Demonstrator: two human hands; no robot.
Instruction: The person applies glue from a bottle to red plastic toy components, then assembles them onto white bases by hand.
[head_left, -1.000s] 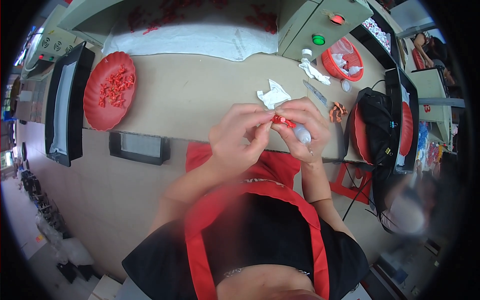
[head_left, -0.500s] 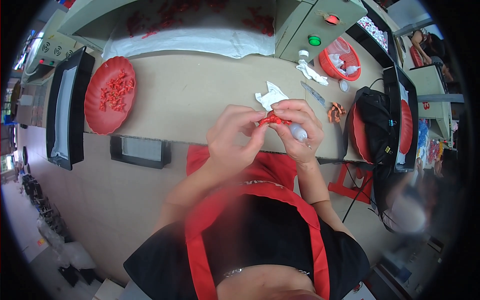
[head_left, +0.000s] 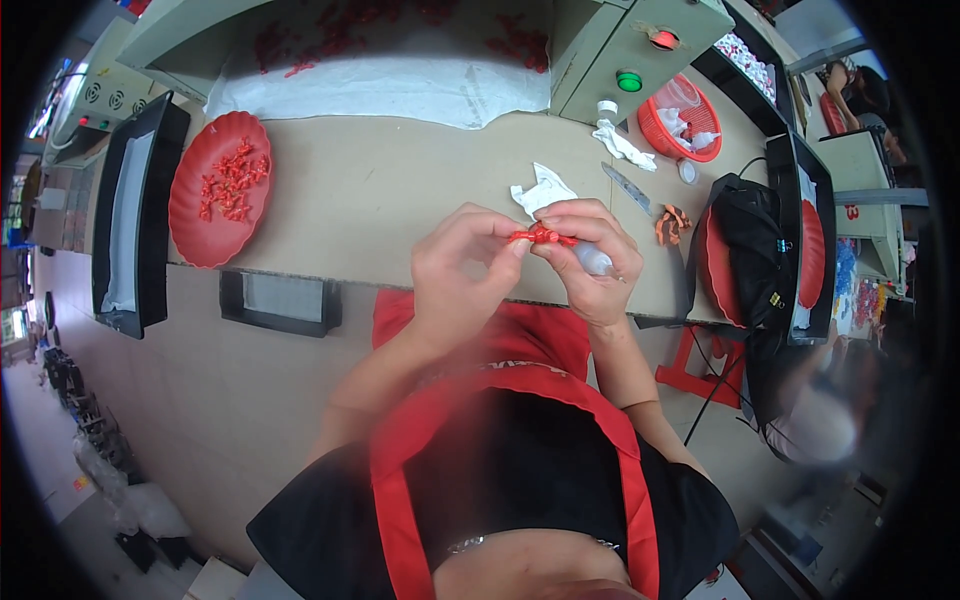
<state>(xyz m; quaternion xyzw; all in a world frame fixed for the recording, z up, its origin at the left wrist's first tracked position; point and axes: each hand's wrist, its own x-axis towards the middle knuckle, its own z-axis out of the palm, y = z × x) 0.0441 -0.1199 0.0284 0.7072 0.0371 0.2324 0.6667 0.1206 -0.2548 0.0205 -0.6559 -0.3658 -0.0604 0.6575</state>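
Both hands meet above the front edge of the beige worktable (head_left: 380,190). My left hand (head_left: 465,270) pinches one end of a small red plastic part (head_left: 540,237) between thumb and fingertips. My right hand (head_left: 595,265) pinches the other end of the same part and also holds a small clear tube-like thing (head_left: 594,260) in its palm. A crumpled white cloth (head_left: 540,190) lies on the table just behind the hands.
A red scalloped plate (head_left: 190,225) with several red parts sits at the left, beside a black tray (head_left: 110,250). At the right are a small blade (head_left: 628,188), an orange part (head_left: 671,224), a red basket (head_left: 660,130), a black bag (head_left: 755,225) and a grey control box (head_left: 620,45).
Both hands have drifted slightly up and left together, staying closed on the red part; the fingers have shifted their pinch on it.
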